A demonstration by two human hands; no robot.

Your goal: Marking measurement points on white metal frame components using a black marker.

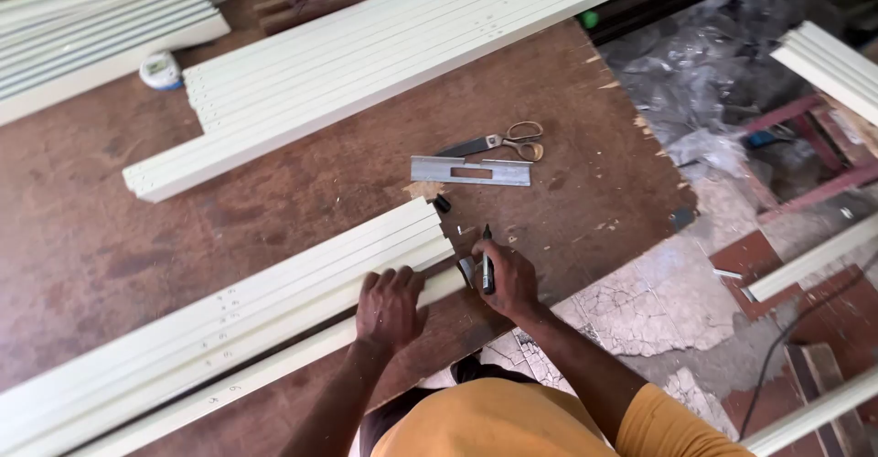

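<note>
The left hand point(390, 306) is pressing flat, fingers spread, on the nearest pale strip point(274, 365). The right hand point(508, 279) is gripping a black marker point(487, 260) upright at that strip's end. Beyond the fingers, a metal template point(471, 172) and scissors point(501, 141) are lying on the table point(110, 237).

Head-worn camera, looking steeply down, close
</note>
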